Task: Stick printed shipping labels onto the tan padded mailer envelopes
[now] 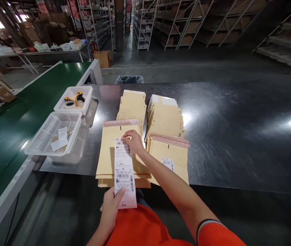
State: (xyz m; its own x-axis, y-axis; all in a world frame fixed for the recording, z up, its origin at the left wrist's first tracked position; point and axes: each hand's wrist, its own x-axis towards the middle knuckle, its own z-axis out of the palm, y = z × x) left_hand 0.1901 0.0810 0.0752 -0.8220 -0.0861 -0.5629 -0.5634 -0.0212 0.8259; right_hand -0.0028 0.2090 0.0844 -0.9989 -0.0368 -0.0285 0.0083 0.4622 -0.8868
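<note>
A strip of printed shipping labels (125,174) runs between my two hands, over the front of a stack of yellow padded envelopes (105,150). My left hand (111,204) grips the strip's lower end, thumb on top, just off the table's front edge. With fingers pinched, my right hand (133,140) holds the strip's upper end above the top envelope. To the right lies another pile of padded envelopes (158,153), its top one bearing a label (168,163), partly behind my right forearm.
Two fanned stacks of envelopes (132,106) (164,118) lie farther back on the dark table (227,136). At left are white baskets (73,150) (88,90), one with tape dispensers (80,97), the other with paper scraps. A green conveyor (35,99) runs beyond them. A lined bin (129,79) stands behind the table.
</note>
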